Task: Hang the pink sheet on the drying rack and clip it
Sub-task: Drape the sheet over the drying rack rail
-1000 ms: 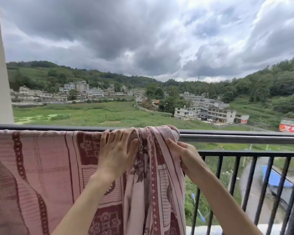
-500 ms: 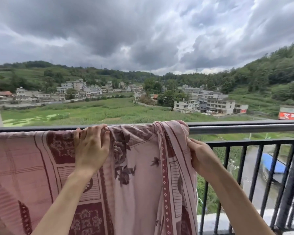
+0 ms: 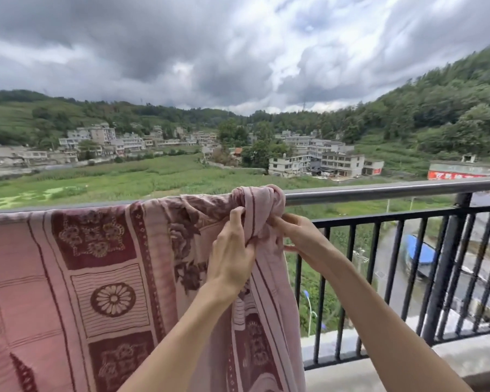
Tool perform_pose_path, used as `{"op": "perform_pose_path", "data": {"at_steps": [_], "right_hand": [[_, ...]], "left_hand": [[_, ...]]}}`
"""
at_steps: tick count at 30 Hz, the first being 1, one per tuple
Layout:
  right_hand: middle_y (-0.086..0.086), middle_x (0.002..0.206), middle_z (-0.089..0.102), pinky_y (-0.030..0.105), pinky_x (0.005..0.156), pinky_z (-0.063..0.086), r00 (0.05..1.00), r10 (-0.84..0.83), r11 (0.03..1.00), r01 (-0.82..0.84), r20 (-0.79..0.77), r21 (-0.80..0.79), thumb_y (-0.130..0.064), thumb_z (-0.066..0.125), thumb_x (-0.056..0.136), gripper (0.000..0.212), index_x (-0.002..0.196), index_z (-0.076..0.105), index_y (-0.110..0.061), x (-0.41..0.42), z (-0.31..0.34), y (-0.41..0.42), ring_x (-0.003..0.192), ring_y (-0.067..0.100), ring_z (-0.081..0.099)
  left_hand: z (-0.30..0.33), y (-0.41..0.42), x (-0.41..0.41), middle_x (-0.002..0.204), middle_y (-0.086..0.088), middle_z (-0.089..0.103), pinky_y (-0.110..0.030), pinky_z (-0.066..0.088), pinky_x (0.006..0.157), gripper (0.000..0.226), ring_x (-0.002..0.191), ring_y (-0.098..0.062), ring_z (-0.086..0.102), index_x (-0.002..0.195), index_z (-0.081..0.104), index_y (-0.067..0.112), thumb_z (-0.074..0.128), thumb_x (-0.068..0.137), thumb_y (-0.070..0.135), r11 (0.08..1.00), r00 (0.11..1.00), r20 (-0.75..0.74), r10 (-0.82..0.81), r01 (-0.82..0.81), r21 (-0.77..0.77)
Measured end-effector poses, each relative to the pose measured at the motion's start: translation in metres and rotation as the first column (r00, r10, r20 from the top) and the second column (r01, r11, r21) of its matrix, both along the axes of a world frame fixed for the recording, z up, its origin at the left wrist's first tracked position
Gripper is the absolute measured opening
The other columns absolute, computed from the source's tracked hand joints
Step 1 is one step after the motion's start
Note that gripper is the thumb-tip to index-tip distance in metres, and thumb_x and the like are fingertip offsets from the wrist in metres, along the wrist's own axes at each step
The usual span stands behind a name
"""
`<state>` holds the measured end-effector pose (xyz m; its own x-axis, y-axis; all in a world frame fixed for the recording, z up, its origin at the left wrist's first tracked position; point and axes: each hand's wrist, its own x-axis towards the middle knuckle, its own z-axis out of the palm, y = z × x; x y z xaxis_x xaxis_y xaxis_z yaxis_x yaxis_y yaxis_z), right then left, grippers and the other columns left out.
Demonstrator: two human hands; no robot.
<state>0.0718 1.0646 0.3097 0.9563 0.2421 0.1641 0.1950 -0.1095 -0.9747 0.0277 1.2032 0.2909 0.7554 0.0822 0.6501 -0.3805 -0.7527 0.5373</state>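
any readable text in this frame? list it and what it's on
Red sign on the low building at far right: white characters, too blurred to read.
Small red patch on a white building across the field: too small to tell if it holds text.
Pink sheet: woven pattern only, no words.
Railing: no label visible.

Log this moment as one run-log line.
pink sheet draped over rail | right end bunched at rail | left hand grips bunch | right hand pinches it | no clip seen

the sheet (image 3: 102,267) is coloured pink, patterned with dark red flower blocks and stripes. above it a silver rail (image 3: 379,190) is seen; beside it, black bars (image 3: 413,267).
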Motion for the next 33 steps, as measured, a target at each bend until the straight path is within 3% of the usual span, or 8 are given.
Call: {"op": "perform_pose_path", "data": {"at_steps": [6, 11, 16, 21, 24, 27, 30, 33], "right_hand": [[0.003, 0.085, 0.067, 0.035, 0.083, 0.043, 0.98, 0.167, 0.981, -0.154, -0.104, 0.119, -0.027, 0.051, 0.092, 0.024, 0.09, 0.067, -0.009, 0.007, 0.006, -0.017, 0.085, 0.019, 0.057], [-0.002, 0.072, 0.069, 0.024, 0.068, 0.048, 0.997, 0.077, 0.995, -0.078, 0.023, 0.062, -0.014, 0.063, 0.083, 0.009, 0.083, 0.064, -0.005, 0.003, 0.016, -0.017, 0.07, 0.01, 0.063], [0.002, 0.074, 0.062, 0.023, 0.062, 0.048, 0.961, -0.16, 0.986, 0.164, 0.227, 0.0, -0.016, 0.068, 0.082, 0.013, 0.08, 0.055, -0.011, 0.005, 0.028, -0.021, 0.068, 0.013, 0.059], [-0.001, 0.093, 0.064, 0.019, 0.07, 0.049, 0.867, -0.168, 0.915, 0.314, 0.469, -0.252, -0.023, 0.062, 0.086, 0.015, 0.098, 0.068, -0.015, 0.001, 0.02, -0.032, 0.081, 0.01, 0.06], [-0.001, 0.09, 0.07, 0.027, 0.076, 0.055, 0.953, -0.003, 0.963, 0.084, 0.302, -0.256, -0.024, 0.055, 0.091, 0.023, 0.105, 0.068, -0.012, -0.006, 0.014, -0.026, 0.08, 0.009, 0.065], [0.005, 0.093, 0.073, 0.029, 0.078, 0.057, 0.978, 0.152, 0.987, -0.141, 0.144, -0.083, -0.022, 0.051, 0.094, 0.024, 0.1, 0.07, -0.009, -0.007, 0.015, -0.018, 0.083, 0.016, 0.07], [0.003, 0.084, 0.074, 0.02, 0.065, 0.056, 0.962, 0.251, 0.961, -0.261, 0.111, 0.093, -0.012, 0.051, 0.093, 0.021, 0.088, 0.072, -0.013, -0.001, 0.021, -0.025, 0.073, 0.011, 0.07], [0.01, 0.078, 0.074, 0.022, 0.063, 0.054, 0.921, 0.338, 0.937, -0.348, 0.193, 0.02, 0.005, 0.042, 0.086, 0.033, 0.08, 0.072, -0.007, 0.007, 0.029, -0.036, 0.064, 0.008, 0.064]], "left_hand": [[0.005, 0.032, 0.0, 0.114, -0.001, 0.062, -0.015, 0.04, 0.09, 0.044, 0.105, -0.012, 0.057, 0.124, 0.051, 0.014, 0.055, 0.084, -0.004, 0.995, 0.988, 0.146, -0.049, 0.062, -0.084], [0.024, 0.039, -0.005, 0.1, 0.005, 0.064, -0.023, 0.049, 0.076, 0.037, 0.079, -0.013, 0.06, 0.114, 0.058, 0.015, 0.051, 0.084, -0.006, 0.975, 0.977, 0.215, -0.001, 0.049, -0.219], [0.04, 0.045, -0.001, 0.079, 0.014, 0.06, -0.017, 0.045, 0.045, 0.021, 0.053, -0.003, 0.056, 0.099, 0.06, 0.017, 0.051, 0.088, 0.002, 0.95, 0.967, 0.251, 0.046, 0.035, -0.309], [0.041, 0.045, 0.011, 0.075, 0.005, 0.063, -0.026, 0.046, 0.062, 0.011, 0.07, -0.017, 0.06, 0.089, 0.062, 0.011, 0.051, 0.091, 0.009, 0.941, 0.962, 0.209, 0.178, -0.104, -0.321], [0.036, 0.042, 0.011, 0.079, -0.002, 0.064, -0.036, 0.048, 0.077, 0.009, 0.081, -0.025, 0.062, 0.09, 0.062, 0.011, 0.053, 0.089, 0.011, 0.938, 0.945, 0.171, 0.278, -0.228, -0.26], [0.033, 0.031, -0.006, 0.083, 0.003, 0.06, -0.041, 0.046, 0.085, 0.006, 0.083, -0.02, 0.055, 0.093, 0.056, 0.02, 0.055, 0.087, 0.023, 0.9, 0.847, 0.306, 0.435, -0.409, -0.15], [0.022, -0.011, -0.03, 0.074, 0.009, 0.054, -0.017, 0.047, 0.068, 0.018, 0.066, -0.005, 0.053, 0.093, 0.052, 0.024, 0.06, 0.082, 0.036, 0.955, 0.908, 0.3, 0.291, -0.256, -0.152], [-0.001, -0.053, -0.02, 0.084, 0.01, 0.053, -0.015, 0.042, 0.068, 0.039, 0.075, -0.005, 0.052, 0.098, 0.048, 0.025, 0.064, 0.073, 0.051, 0.965, 0.955, 0.141, 0.261, -0.255, -0.057]]}}
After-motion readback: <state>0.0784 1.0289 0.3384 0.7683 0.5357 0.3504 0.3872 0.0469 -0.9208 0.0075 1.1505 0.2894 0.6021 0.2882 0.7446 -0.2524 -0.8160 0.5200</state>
